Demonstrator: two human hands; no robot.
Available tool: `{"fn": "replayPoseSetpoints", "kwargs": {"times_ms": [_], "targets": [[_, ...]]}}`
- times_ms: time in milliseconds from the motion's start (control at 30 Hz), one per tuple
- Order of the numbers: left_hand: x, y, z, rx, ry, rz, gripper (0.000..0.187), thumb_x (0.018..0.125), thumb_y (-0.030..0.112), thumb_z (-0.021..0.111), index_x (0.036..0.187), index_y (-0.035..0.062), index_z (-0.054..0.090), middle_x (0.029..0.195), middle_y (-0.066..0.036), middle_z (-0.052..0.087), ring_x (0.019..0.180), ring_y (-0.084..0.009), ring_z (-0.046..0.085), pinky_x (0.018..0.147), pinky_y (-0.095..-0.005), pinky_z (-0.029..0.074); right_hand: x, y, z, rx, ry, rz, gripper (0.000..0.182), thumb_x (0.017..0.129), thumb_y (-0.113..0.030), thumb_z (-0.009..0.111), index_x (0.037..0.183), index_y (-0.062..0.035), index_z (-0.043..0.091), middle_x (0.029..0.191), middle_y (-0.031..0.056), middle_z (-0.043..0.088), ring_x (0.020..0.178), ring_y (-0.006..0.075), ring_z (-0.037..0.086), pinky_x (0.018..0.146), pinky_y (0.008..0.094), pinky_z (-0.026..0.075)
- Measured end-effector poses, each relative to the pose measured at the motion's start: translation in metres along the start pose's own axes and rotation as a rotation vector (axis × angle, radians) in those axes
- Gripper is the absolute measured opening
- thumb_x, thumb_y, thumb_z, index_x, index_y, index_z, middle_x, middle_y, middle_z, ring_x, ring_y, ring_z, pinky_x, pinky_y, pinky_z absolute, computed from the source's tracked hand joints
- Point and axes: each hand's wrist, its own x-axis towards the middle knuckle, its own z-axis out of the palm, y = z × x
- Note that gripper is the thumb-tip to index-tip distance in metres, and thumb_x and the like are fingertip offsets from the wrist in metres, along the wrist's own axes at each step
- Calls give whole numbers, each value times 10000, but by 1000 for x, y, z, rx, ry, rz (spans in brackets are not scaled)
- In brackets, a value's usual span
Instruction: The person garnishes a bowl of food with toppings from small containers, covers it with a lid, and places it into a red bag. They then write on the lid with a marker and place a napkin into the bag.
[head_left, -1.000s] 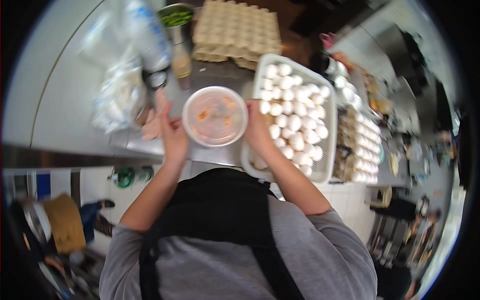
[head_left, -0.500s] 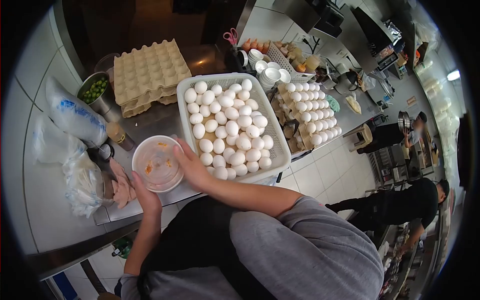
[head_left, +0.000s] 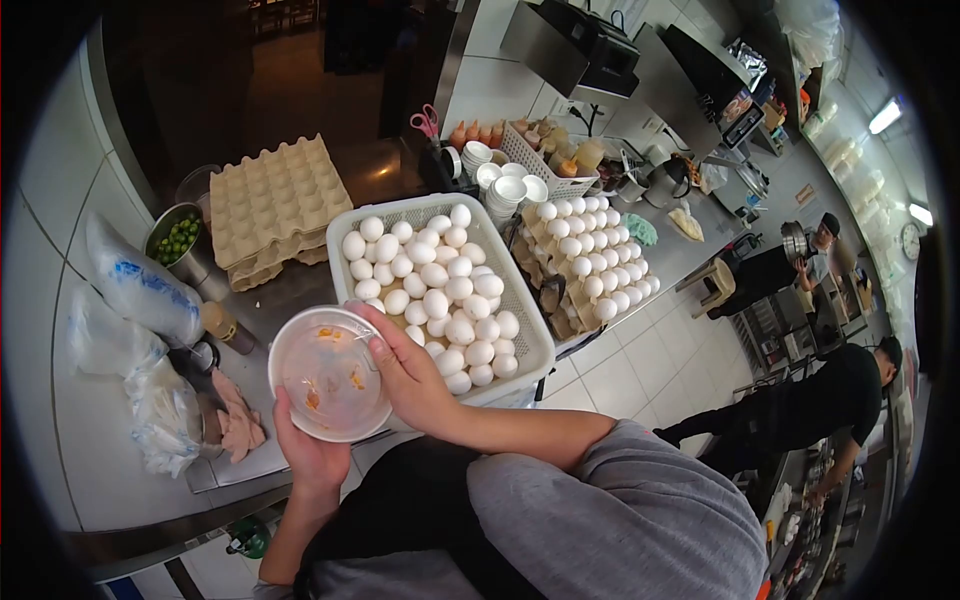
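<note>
Between both hands is a round, translucent plastic tub with orange-yellow smears on its inside. My left hand grips the tub's lower left side. My right hand holds its right rim, thumb over the edge. Just beyond the tub, a white plastic basket carries a heap of white eggs. Behind the tub, to the left, lies a stack of empty cardboard egg trays.
On the left stand a metal pot of green limes, plastic bags, a capped bottle and a pink cloth. Egg-filled trays and white cups sit beyond the basket. Two people work at right.
My hands have brought the tub nearer to me and slightly right, its inside turned more toward my view. The camera view has shifted, so the counter items appear lower and further left.
</note>
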Motion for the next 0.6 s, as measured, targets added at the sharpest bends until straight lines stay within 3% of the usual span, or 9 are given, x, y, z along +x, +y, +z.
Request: {"fn": "replayPoseSetpoints", "kwargs": {"times_ms": [133, 200, 300, 367, 433, 467, 500, 567, 600], "targets": [[4, -27, -3, 6, 37, -58, 537, 986, 429, 338, 1392, 78, 373, 1380, -101, 459, 1280, -268, 439, 1077, -432, 340, -5, -3, -32, -65, -40, 86, 452, 1024, -138, 363, 1449, -5, 289, 1423, 112, 405, 1296, 171, 396, 1079, 291, 309], [5, -37, -1, 12, 50, -91, 545, 983, 433, 340, 1393, 75, 371, 1385, -100, 454, 1279, -266, 440, 1073, -434, 345, -13, -11, -52, -274, -142, 43, 498, 1007, -146, 412, 1461, -8, 262, 1421, 131, 415, 1304, 184, 393, 1080, 296, 308], [6, -48, 3, 99, 15, -134, 572, 967, 466, 356, 1392, 84, 375, 1391, -102, 447, 1281, -271, 436, 1074, -449, 341, -30, -22, -90, -335, -237, -28, 563, 975, -132, 470, 1476, -28, 237, 1408, 164, 430, 1308, 201, 401, 1076, 302, 314], [6, -56, 9, 110, 58, -173, 604, 941, 523, 380, 1397, 127, 380, 1391, -84, 447, 1278, -279, 438, 1076, -472, 329, -45, -33, -119, -295, -200, 112, 548, 938, -97, 513, 1448, -47, 319, 1385, 189, 455, 1312, 242, 416, 1065, 325, 334], [9, -65, 12, 148, 50, -199, 644, 925, 543, 398, 1414, 127, 352, 1401, -110, 425, 1293, -293, 417, 1070, -468, 347, -63, -25, -152, -512, -95, -192, 460, 923, -81, 533, 1372, -50, 438, 1315, 171, 512, 1203, 270, 516, 999, 345, 401], [11, -69, 14, 152, 34, -195, 687, 908, 562, 415, 1432, 127, 324, 1411, -136, 403, 1309, -307, 397, 1064, -465, 366, -73, -23, -165, -493, 20, -209, 333, 915, -61, 542, 1246, -35, 551, 1196, 135, 585, 1057, 270, 587, 919, 354, 450], [13, -76, 11, 186, 40, -218, 687, 908, 562, 415, 1432, 127, 324, 1411, -136, 403, 1309, -307, 397, 1064, -465, 366, -84, -23, -182, -470, 53, -201, 333, 915, -61, 542, 1246, -35, 551, 1196, 135, 585, 1057, 270, 587, 919, 354, 450], [19, -96, 11, 482, 273, 171, 726, 873, 551, 506, 1439, 139, 312, 1403, -138, 411, 1325, -311, 374, 1043, -500, 381, -105, -21, -217, -384, 48, 15, 260, 916, -90, 546, 1166, -39, 595, 1068, 125, 631, 996, 275, 606, 906, 378, 448], [21, -104, 20, 528, 275, 202, 651, 886, 448, 553, 1406, 111, 355, 1412, -130, 404, 1323, -324, 372, 1032, -535, 381, -112, -16, -231, -397, 114, -42, 202, 918, -86, 542, 1096, -38, 623, 947, 87, 646, 888, 250, 616, 818, 368, 470]]}}
